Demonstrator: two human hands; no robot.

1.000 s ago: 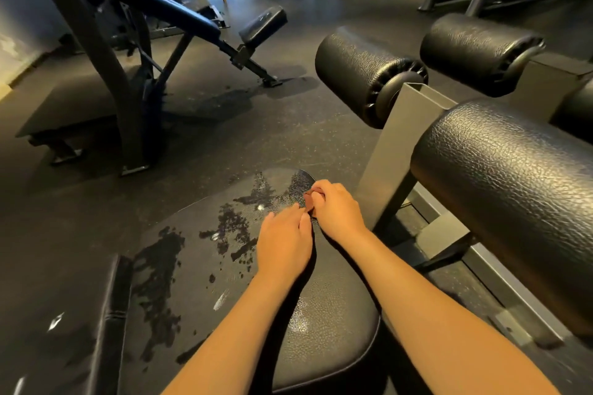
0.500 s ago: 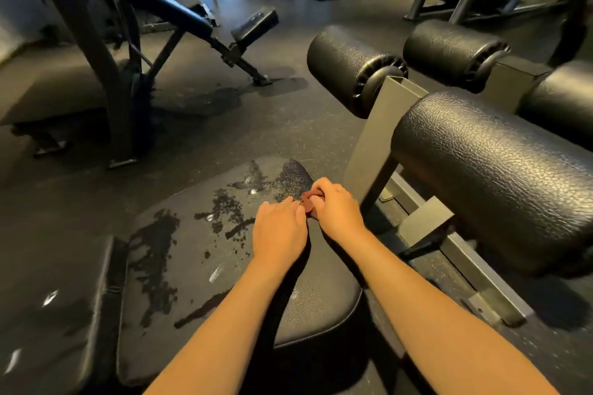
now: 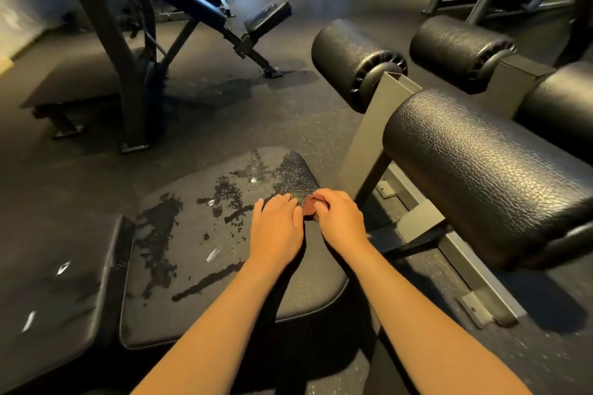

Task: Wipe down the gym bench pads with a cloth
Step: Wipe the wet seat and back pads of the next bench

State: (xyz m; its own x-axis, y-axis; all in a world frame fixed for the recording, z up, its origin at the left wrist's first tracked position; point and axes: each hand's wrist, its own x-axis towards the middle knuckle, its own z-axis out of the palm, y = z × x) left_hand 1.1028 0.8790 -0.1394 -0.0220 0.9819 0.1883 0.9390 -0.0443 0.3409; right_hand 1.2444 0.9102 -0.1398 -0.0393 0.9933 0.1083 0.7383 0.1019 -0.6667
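Note:
A black seat pad (image 3: pixel 205 234) with worn, flaking patches lies below me. My right hand (image 3: pixel 337 218) grips a small bunched reddish-brown cloth (image 3: pixel 309 208) near the pad's far right corner. My left hand (image 3: pixel 277 228) lies palm down on the pad right beside it, fingertips touching the cloth's edge. A second black pad (image 3: pixel 54 292) adjoins the seat on the left. Most of the cloth is hidden under my right fingers.
Black roller pads (image 3: pixel 481 163), (image 3: pixel 349 58), (image 3: pixel 455 48) on a grey steel post (image 3: pixel 375 131) stand close at the right. An inclined bench frame (image 3: pixel 128 51) stands on the rubber floor at the back left. More machines fill the far room.
Both hands stay together at the pad's far right corner with the cloth. The view has tilted and shifted slightly, so the rollers sit a little lower and further left.

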